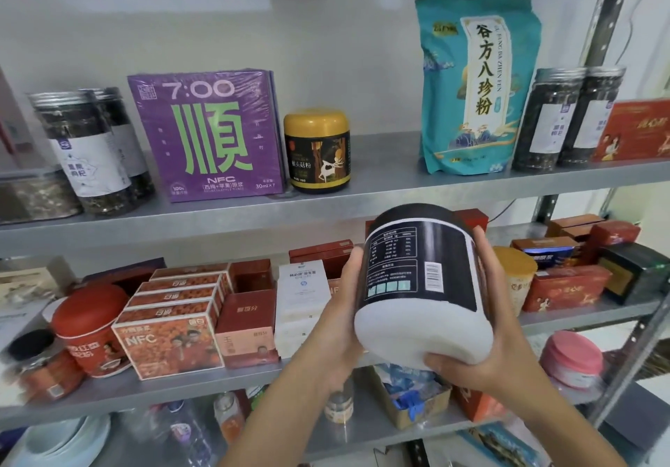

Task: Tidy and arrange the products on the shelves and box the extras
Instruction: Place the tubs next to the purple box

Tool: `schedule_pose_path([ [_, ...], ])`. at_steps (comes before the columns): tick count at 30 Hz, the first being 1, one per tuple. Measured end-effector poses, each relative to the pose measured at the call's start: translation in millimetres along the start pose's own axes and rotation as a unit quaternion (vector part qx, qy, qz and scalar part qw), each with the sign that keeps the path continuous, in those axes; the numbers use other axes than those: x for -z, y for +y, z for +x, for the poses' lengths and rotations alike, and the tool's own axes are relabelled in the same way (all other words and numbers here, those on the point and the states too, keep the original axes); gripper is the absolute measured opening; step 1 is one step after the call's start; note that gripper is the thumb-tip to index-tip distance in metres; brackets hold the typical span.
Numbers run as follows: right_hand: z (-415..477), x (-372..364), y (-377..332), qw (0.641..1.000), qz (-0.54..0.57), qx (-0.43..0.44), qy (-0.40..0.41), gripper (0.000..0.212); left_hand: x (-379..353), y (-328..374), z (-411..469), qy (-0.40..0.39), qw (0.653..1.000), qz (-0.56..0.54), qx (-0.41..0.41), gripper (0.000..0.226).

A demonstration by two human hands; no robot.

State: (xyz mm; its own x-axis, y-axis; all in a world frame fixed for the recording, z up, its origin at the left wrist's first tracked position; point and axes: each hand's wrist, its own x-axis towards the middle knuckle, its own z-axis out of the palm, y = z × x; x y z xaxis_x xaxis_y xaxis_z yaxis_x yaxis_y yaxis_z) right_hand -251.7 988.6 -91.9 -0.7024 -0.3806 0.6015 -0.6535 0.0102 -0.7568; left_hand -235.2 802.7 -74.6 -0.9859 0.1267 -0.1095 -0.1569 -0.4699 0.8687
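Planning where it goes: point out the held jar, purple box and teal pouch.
held jar (420,278), head view, black label
purple box (206,136), head view, front face
teal pouch (478,85), head view, front panel

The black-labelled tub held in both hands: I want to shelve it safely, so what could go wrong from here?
1. The tub is tilted between the left hand and right hand; it might slip and drop.
2. If it goes into the gap on the upper shelf, it could topple the upright teal bag or bump the yellow-lidded jar.
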Motion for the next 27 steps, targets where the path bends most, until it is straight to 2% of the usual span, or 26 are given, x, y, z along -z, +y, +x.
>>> schedule_pose_path([
  [2,2.9,2.0,-7.7,0.999,-0.05,0.018,0.011,0.125,-1.7,9.3,-1.0,0.008,0.998,0.045,-0.052,0.055],
  [5,7.4,-0.6,-14.0,0.98,-0.188,0.058,-0.003,0.117,-9.2,9.9,-6.4,-0.023,0.991,0.092,-0.099,0.067],
  [7,8.5,-3.6,-16.9,0.977,-0.204,0.059,-0.013,0.114,-8.6,8.5,-9.7,-0.021,0.991,0.071,-0.113,0.073],
  [9,9.9,-6.3,-18.8,0.984,-0.17,0.056,-0.011,0.114,-6.0,7.7,-10.5,-0.023,0.997,0.008,-0.08,0.068],
  [11,12.3,-9.1,-21.6,0.996,-0.081,0.038,0.004,0.115,-3.9,5.8,-9.2,-0.025,0.998,-0.06,-0.012,0.06],
  [14,13.4,-15.2,-21.4,0.999,0.017,0.003,0.037,0.121,-4.6,3.3,-7.1,-0.042,0.986,-0.148,0.063,0.055],
  [17,7.7,-23.1,-18.5,0.997,0.04,-0.061,0.033,0.132,-4.9,5.7,-8.2,-0.054,0.967,-0.22,0.119,0.057],
  [19,3.7,-27.6,-15.9,0.995,0.034,-0.086,0.025,0.133,-4.2,3.7,-8.6,-0.062,0.963,-0.231,0.127,0.06],
  [21,3.5,-27.3,-15.9,0.996,-0.001,-0.079,0.032,0.124,-3.4,-0.6,-6.4,-0.05,0.976,-0.185,0.1,0.06],
  [24,8.0,-14.3,-22.7,0.995,-0.081,-0.021,0.053,0.114,3.6,0.2,-2.1,-0.004,1.0,-0.004,0.014,0.043],
  [26,12.8,-4.8,-28.0,0.985,-0.167,0.039,0.027,0.107,11.7,5.8,1.8,0.012,0.996,0.085,-0.041,0.038],
  [27,14.5,-2.1,-29.9,0.975,-0.211,0.067,0.002,0.103,13.6,9.5,2.2,-0.017,0.996,0.076,-0.049,0.043],
])
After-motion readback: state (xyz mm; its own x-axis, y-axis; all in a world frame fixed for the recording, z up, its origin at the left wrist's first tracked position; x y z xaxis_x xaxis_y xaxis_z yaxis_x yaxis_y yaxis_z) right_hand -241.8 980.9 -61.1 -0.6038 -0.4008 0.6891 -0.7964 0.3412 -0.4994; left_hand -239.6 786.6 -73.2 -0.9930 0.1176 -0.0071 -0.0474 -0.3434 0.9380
